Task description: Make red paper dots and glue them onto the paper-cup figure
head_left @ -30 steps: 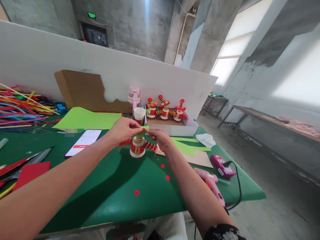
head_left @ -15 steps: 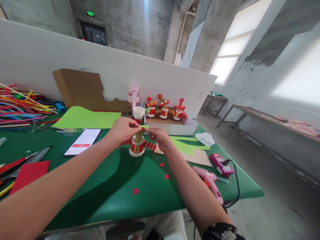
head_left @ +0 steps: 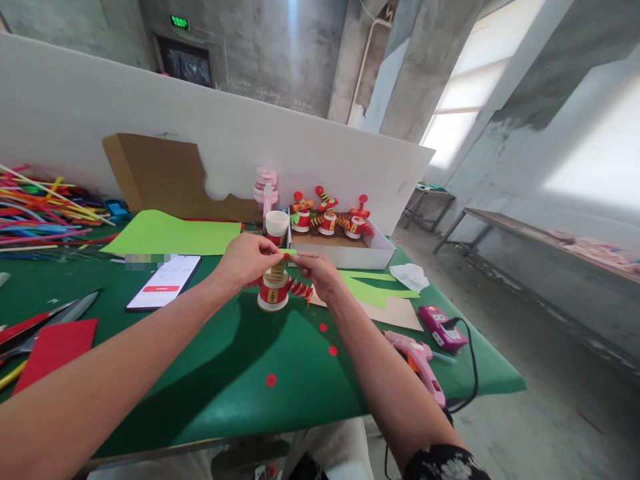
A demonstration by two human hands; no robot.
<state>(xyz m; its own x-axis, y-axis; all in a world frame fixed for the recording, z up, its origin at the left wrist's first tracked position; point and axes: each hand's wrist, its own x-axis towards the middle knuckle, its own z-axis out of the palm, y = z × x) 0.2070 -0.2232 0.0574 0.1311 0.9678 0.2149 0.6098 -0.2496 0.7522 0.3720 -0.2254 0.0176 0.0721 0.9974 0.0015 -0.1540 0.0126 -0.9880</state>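
Observation:
My left hand (head_left: pixel 251 257) and my right hand (head_left: pixel 319 272) meet over a paper cup figure (head_left: pixel 273 298) on the table. Fingers of both hands pinch opposite ends of a small green paper piece (head_left: pixel 289 252), which has a red spot at its lower edge. Below it, a folded paper spring (head_left: pixel 277 273) rises from the upside-down red and white cup. A red pleated paper arm (head_left: pixel 301 289) sticks out on the right side of the cup; the left one is partly covered by my left hand. Several red paper discs (head_left: pixel 271 380) lie nearer to me.
Three finished-looking figures (head_left: pixel 327 223) stand in a white box (head_left: pixel 345 257), beside stacked paper cups (head_left: pixel 277 222). At right lie a pink glue gun (head_left: pixel 423 363) and a purple power strip (head_left: pixel 443 329). A phone (head_left: pixel 165 283), scissors (head_left: pixel 75 311) and red paper (head_left: pixel 57 350) are at left.
Both hands keep their pinch on the green paper piece above the cup figure. Only a slight shift of the camera view shows.

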